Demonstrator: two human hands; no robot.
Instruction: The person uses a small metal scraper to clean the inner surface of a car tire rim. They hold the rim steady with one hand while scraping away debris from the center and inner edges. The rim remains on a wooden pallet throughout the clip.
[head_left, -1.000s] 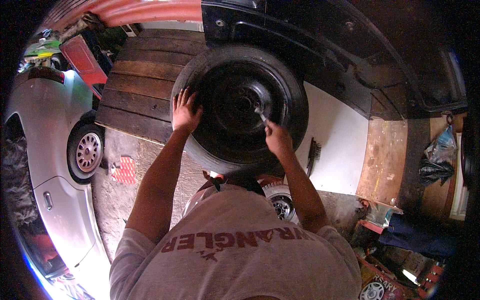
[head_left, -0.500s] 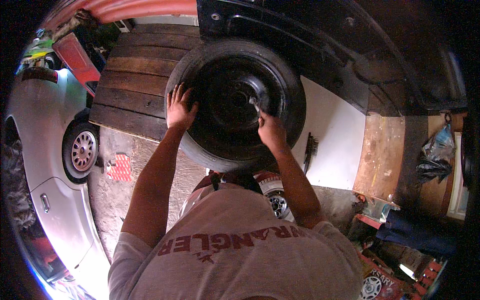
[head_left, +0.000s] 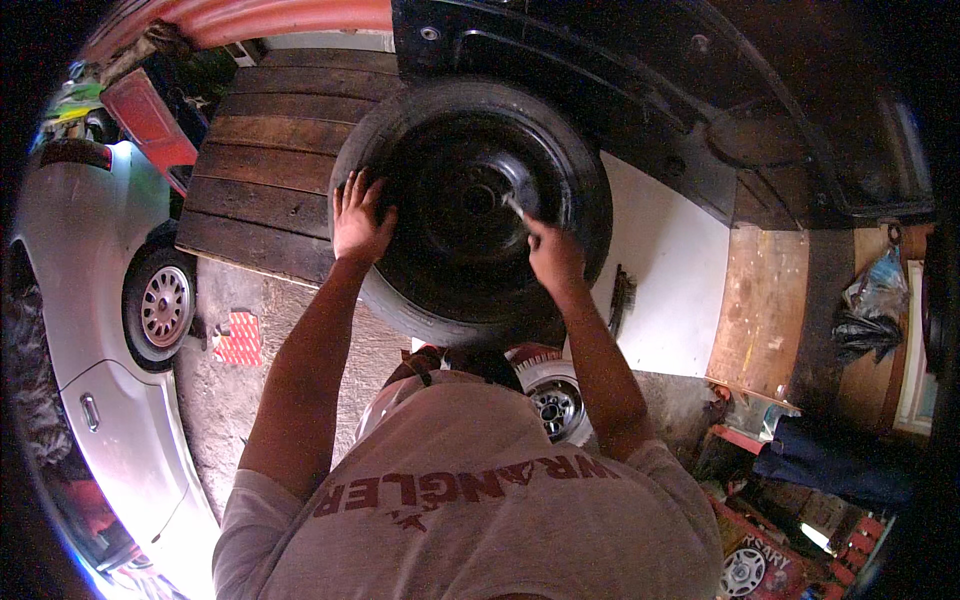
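Wearing a pale shirt (head_left: 460,540) with reddish lettering. Gripping a small tool (head_left: 512,207) in the right hand (head_left: 556,255), curling the fingers tightly round its handle and aiming its pale tip just beside the centre hole of a black wheel (head_left: 450,240); blurring too much there to tell contact from a gap. Resting the left hand (head_left: 363,222) open on the wheel's left side, spreading the fingers and grasping nothing. Facing that wheel in the upper middle of the view, overlapping a plank table (head_left: 270,165) at left and a white panel (head_left: 675,270) at right, with a dark brush (head_left: 618,298) lying on the panel. Seeing, lower down, a second wheel (head_left: 555,405) between shirt and right forearm. Looking farther out at a silver car (head_left: 105,240) on the left and a hanging plastic bag (head_left: 876,295) on the right.
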